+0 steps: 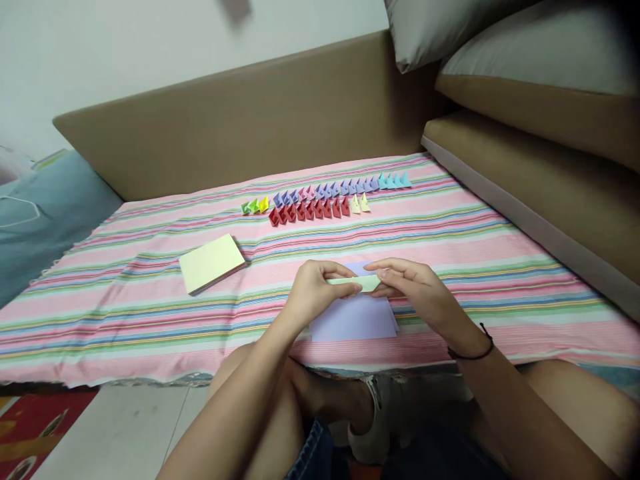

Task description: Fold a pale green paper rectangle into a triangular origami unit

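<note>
Being pinched near its ends by the left hand (pixel 315 288) and right hand (pixel 419 288) over lilac paper sheets (pixel 353 321), the folded pale-green paper strip (pixel 370 284) is judged light, easily creased and best held by its edges, though its layers cannot be clearly made out.

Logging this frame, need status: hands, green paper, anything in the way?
Left hand and right hand both on folded pale-green paper. Paper over lilac sheets. No obstruction visible at hands; pale-yellow stack off left.
</note>
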Tool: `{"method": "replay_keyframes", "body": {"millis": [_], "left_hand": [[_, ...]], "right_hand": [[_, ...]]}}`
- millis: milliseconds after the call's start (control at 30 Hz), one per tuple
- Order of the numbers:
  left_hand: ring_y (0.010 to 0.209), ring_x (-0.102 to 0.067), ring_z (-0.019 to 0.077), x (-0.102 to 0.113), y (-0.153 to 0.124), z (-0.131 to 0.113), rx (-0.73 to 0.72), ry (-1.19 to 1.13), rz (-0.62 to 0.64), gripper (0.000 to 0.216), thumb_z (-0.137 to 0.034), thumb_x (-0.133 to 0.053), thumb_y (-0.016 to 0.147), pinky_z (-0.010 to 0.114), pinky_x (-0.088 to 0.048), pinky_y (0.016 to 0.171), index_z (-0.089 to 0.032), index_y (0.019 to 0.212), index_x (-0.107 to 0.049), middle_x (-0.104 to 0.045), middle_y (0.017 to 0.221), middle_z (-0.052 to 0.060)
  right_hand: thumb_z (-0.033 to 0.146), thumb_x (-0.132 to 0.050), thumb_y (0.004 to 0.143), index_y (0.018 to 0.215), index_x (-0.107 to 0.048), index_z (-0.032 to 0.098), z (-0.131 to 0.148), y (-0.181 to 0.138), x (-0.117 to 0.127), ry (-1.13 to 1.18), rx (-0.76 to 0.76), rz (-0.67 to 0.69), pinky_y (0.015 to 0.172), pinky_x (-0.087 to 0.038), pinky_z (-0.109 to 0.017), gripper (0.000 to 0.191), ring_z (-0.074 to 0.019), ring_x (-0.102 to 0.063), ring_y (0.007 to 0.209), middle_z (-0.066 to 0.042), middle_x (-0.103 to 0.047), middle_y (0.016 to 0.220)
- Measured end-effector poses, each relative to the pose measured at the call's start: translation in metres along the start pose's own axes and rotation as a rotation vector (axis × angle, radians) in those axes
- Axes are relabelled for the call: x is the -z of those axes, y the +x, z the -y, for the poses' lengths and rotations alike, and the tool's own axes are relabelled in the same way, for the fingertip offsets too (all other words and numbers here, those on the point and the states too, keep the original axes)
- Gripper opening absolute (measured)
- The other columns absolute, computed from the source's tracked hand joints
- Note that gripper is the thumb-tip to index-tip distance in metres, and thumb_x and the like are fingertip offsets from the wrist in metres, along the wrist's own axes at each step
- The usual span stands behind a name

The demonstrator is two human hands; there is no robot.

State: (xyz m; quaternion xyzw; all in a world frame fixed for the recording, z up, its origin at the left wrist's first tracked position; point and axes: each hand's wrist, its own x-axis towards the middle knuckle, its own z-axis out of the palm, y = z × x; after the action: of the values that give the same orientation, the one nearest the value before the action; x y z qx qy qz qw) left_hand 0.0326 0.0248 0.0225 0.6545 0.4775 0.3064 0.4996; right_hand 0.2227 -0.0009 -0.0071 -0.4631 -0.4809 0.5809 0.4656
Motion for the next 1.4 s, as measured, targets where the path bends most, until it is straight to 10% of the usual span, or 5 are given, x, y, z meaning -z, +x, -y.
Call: {"method": "replay_keyframes", "body": {"millis": [233,533,1400], "left_hand": [[0.058,-0.063,0.0144,-0.002,-0.002,-0.001,-0.033,0.014,0.007,0.024,-0.035,-0.077,0.065,0.023,-0.048,0.058,-0.014,0.075,-0.072,-0.07,0.065,0.004],[0.077,-0.069,0.0194,0.001,0.003,0.004,-0.023,0.038,0.119,0.018,-0.02,-0.072,0.068,0.027,-0.053,0.07,-0.016,0.085,-0.073,-0.074,0.082,0.005],[0.058,-0.063,0.0114,0.005,0.001,-0.008,0.072,-0.289,-0.12,0.028,-0.033,-0.083,0.057,0.022,-0.052,0.061,-0.012,0.073,-0.072,-0.069,0.064,0.002]], "right_hand": [[0.036,-0.078,0.066,0.116,-0.057,0.018,0.001,-0.002,-0.004,-0.058,0.013,0.04,0.072,-0.056,-0.032,0.058,-0.0194,-0.07,0.071,-0.001,-0.071,0.069],[0.029,-0.072,0.073,0.104,-0.06,0.021,-0.003,-0.004,-0.001,-0.275,0.112,-0.059,0.062,-0.053,-0.03,0.035,-0.0185,-0.068,0.064,0.001,-0.068,0.062],[0.028,-0.079,0.064,0.101,-0.063,0.018,0.007,-0.001,0.007,-0.068,0.004,-0.066,0.058,-0.051,-0.023,0.042,-0.014,-0.066,0.064,0.001,-0.07,0.064]]}}
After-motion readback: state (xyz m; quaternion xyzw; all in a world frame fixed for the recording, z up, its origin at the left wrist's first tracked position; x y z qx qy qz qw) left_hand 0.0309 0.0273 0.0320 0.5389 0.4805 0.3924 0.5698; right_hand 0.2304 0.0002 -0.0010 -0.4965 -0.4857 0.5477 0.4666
